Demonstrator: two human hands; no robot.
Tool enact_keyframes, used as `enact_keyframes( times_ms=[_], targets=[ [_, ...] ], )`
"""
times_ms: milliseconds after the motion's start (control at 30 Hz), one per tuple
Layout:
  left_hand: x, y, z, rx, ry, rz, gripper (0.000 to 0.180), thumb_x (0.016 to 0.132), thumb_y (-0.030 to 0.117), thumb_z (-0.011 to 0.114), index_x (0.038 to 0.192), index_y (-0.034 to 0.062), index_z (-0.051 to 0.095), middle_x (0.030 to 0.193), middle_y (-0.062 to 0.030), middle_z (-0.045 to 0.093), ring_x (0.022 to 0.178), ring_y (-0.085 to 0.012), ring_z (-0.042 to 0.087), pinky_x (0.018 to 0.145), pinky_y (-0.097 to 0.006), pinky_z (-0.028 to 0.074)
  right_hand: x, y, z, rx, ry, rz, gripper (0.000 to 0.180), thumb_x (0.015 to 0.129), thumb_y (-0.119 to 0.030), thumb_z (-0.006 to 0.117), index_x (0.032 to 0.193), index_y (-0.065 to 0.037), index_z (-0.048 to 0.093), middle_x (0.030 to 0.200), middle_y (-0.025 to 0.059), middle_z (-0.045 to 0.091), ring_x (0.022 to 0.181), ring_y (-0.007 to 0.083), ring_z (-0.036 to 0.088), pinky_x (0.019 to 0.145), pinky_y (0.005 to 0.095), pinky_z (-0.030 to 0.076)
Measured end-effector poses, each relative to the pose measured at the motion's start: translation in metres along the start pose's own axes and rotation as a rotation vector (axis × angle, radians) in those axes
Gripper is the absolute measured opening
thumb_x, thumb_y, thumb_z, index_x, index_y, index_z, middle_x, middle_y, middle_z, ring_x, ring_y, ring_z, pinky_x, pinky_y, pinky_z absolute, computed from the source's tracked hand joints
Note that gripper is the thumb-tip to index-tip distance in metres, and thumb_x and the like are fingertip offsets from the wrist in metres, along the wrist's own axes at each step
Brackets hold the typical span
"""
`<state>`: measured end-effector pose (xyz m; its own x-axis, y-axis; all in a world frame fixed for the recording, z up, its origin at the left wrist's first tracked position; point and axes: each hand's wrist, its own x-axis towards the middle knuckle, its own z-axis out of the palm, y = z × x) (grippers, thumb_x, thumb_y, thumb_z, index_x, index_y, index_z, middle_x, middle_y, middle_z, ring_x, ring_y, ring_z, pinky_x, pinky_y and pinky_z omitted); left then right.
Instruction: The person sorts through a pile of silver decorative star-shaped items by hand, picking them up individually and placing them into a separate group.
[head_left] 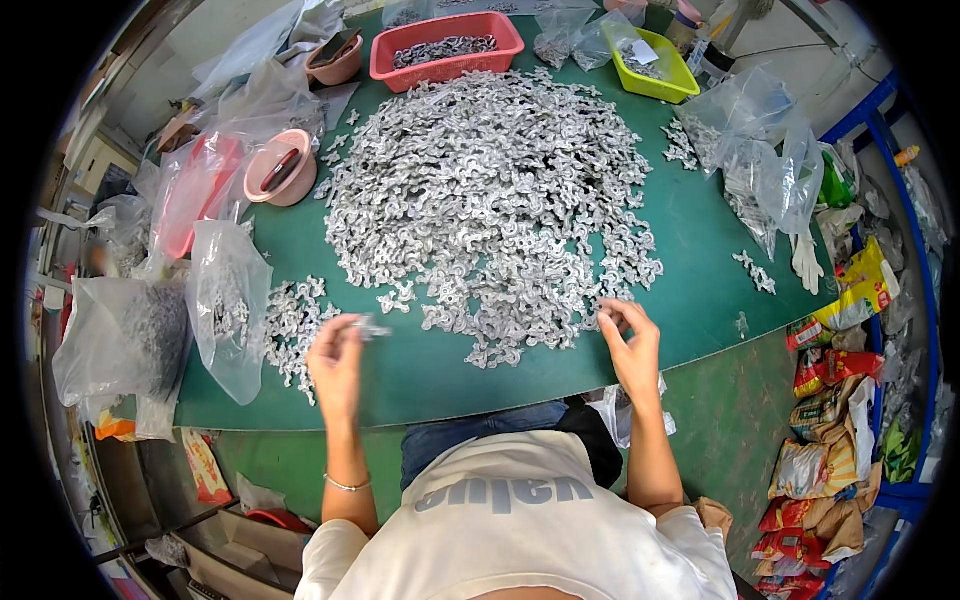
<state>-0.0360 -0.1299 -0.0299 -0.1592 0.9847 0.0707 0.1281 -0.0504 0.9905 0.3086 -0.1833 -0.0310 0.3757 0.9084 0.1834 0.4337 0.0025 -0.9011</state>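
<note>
A large heap of small silver-grey metal castings (490, 170) with curved, lobed shapes covers the middle of the green table (700, 240). My left hand (335, 362) pinches one small metal casting (372, 327), blurred, just left of the heap's front. Beside that hand lies a smaller pile of castings (292, 325). At the heap's right front edge, my right hand (632, 345) has its thumb and fingers drawn together against the castings there. Whatever lies between those fingertips is too small to make out.
Behind the heap stand a red basket (447, 73) of metal parts and a yellow-green basket (655, 75). A pink bowl (282, 170) sits at left, near filled plastic bags (228, 310). Rightward are more clear bags (765, 160), a white glove (806, 263) and a blue rack (925, 300).
</note>
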Motion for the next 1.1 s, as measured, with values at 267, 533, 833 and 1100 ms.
enact_keyframes(
  times_ms=[267,533,833,1100],
  targets=[
    [0.003,-0.017,-0.036,1.083,0.339,0.335,0.031,0.076,-0.004,0.054,0.107,0.0026,0.055,0.113,-0.0202,0.045,0.103,-0.0328,0.044,0.089,-0.041,0.035,0.017,0.006,0.023,-0.702,-0.144,-0.321,0.025,0.072,-0.007,0.065,0.096,-0.006,0.06,0.098,0.0089,0.054,0.095,0.0267,0.046,0.084,0.0398,0.032],
    [-0.023,0.029,0.053,0.716,0.007,0.397,0.031,0.078,0.0,0.058,0.108,0.0066,0.055,0.124,-0.0169,0.041,0.116,-0.0333,0.038,0.097,-0.04,0.031,0.014,0.02,0.021,-0.631,-0.014,-0.476,0.015,0.068,-0.004,0.067,0.082,-0.006,0.062,0.091,0.0042,0.057,0.091,0.0242,0.049,0.085,0.0395,0.032],
    [-0.046,0.046,0.099,0.46,-0.35,0.37,0.033,0.076,0.001,0.062,0.108,0.0074,0.056,0.123,-0.0153,0.042,0.113,-0.032,0.041,0.094,-0.038,0.035,0.01,0.008,0.013,-0.332,0.178,-0.282,0.01,0.069,-0.001,0.068,0.076,-0.004,0.062,0.079,0.0045,0.062,0.08,0.0194,0.056,0.081,0.033,0.037],
    [-0.054,0.072,0.128,-0.084,-0.468,0.206,0.041,0.072,-0.006,0.066,0.11,0.0019,0.055,0.106,-0.0133,0.056,0.089,-0.0189,0.058,0.073,-0.026,0.048,-0.021,-0.043,0.013,0.853,-0.125,0.353,0.011,0.079,0.004,0.061,0.089,0.001,0.057,0.083,0.0053,0.061,0.078,0.0102,0.057,0.073,0.0223,0.044]
  ],
)
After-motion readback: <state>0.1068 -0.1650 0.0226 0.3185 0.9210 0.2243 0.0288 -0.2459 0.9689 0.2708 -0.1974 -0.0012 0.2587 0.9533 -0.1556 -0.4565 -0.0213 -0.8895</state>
